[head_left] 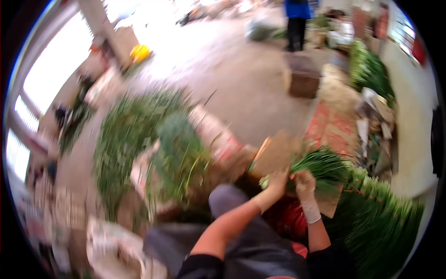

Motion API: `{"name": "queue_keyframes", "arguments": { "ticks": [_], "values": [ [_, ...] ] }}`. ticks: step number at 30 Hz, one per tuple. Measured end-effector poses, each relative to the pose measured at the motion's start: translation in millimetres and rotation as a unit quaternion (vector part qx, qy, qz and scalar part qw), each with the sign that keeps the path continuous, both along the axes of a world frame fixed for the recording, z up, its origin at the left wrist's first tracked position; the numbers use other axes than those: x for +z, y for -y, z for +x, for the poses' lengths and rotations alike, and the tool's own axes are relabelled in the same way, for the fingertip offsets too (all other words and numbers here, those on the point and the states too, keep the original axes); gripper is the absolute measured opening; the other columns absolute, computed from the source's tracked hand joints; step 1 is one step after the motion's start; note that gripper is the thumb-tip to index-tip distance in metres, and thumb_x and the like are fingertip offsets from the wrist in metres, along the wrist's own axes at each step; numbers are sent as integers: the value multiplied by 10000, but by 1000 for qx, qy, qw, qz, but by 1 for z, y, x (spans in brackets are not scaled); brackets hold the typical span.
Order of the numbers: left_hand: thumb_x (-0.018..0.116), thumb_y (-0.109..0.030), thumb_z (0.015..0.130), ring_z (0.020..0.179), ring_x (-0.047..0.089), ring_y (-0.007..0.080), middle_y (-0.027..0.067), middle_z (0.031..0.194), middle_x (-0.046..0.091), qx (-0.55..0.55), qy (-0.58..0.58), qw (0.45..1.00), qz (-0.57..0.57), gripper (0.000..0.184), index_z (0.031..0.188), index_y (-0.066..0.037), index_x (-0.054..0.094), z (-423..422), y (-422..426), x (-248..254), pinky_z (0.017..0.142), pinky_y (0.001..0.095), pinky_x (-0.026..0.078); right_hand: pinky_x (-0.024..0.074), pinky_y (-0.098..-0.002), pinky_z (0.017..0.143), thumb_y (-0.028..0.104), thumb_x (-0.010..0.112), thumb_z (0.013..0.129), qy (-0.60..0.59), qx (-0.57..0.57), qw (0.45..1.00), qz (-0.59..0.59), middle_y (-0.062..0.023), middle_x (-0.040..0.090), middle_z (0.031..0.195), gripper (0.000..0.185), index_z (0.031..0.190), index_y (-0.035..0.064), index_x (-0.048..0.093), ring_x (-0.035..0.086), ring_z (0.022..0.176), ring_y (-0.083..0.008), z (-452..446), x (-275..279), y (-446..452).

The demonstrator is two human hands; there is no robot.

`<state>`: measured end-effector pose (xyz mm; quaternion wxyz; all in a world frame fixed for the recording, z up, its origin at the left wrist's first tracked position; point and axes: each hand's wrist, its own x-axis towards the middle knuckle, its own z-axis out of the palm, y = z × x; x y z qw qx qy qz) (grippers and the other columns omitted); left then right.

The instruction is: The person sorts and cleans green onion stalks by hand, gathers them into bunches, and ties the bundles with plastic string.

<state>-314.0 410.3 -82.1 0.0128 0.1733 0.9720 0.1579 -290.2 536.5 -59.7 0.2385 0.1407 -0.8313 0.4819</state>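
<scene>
While forward, left hand (277, 181) beside right (305, 184).

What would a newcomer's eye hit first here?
Probably the thick bank of long dark-green stalks with pale ends at lower right, and the bright-green bundle of thin leaves just beside the right hand, which wears a thin pale glove. Next, the big loose heap of long green leaves left of centre. The bright-yellow object at upper left also pops, though it's too blurred to identify.
</scene>
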Motion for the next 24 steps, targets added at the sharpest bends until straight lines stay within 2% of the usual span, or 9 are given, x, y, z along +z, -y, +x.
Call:
{"name": "queue_keyframes", "arguments": {
  "ticks": [3,10,14,15,16,18,19,20,24],
  "values": [
    [717,-169,583,744,614,344,152,843,615,-25,-22,996,82,665,1159,-26,416,-13,8,-8,639,420,501,392,-254,567,56,549,861,-18,-18,991,-132,-22,498,676,118,747,27,540,471,621,-118,-6,11,7],
    [794,-209,460,852,617,295,160,887,642,-182,182,963,79,489,876,-17,624,-34,17,103,725,379,495,377,-253,514,165,553,873,61,-47,993,-86,-26,533,671,204,735,16,543,456,537,-110,-44,76,-5],
    [804,-283,501,1010,559,294,150,1068,600,-168,211,952,145,685,1115,-88,572,-56,28,25,858,372,442,377,-250,515,190,568,829,290,-24,922,-255,-22,555,632,153,799,58,639,498,570,-110,-102,-8,-25],
    [797,-304,526,1012,557,287,159,1069,598,-130,250,948,150,693,1148,-116,557,-69,24,-26,868,367,437,403,-257,550,242,560,825,299,-51,943,-137,-30,567,650,211,834,49,644,510,604,-110,-98,-17,-23],
    [777,-322,572,1056,535,286,160,1111,578,-180,255,948,59,711,1201,-117,515,-64,34,9,898,360,417,384,-283,559,290,564,826,366,-37,924,-106,-9,547,685,236,838,65,632,485,618,-127,-115,-60,-45],
    [756,-424,616,1170,449,282,175,1263,471,-103,314,917,225,854,1317,-107,386,-67,40,1,969,356,351,373,-272,551,331,539,828,336,-63,900,-272,5,572,692,319,790,24,615,485,611,-108,-108,-65,-33],
    [724,-366,699,1108,501,229,174,1242,490,-195,155,960,128,753,1303,-57,399,-76,40,2,914,337,406,374,-248,568,351,534,834,310,-21,939,-145,16,558,685,346,811,12,598,487,620,-99,-104,-48,-36],
    [678,-238,772,985,559,162,147,1139,567,-42,293,893,340,599,1266,-5,431,-88,39,-14,826,287,456,370,-234,575,345,551,841,306,-14,929,-206,22,541,676,331,845,17,597,482,624,-95,-102,-39,-32],
    [644,-141,787,820,598,128,105,929,651,-15,267,888,374,328,1068,21,597,-94,17,18,767,255,467,362,-210,589,302,588,845,278,86,903,-317,14,565,707,233,800,73,596,481,642,-70,-110,-51,-29]
  ]
}}
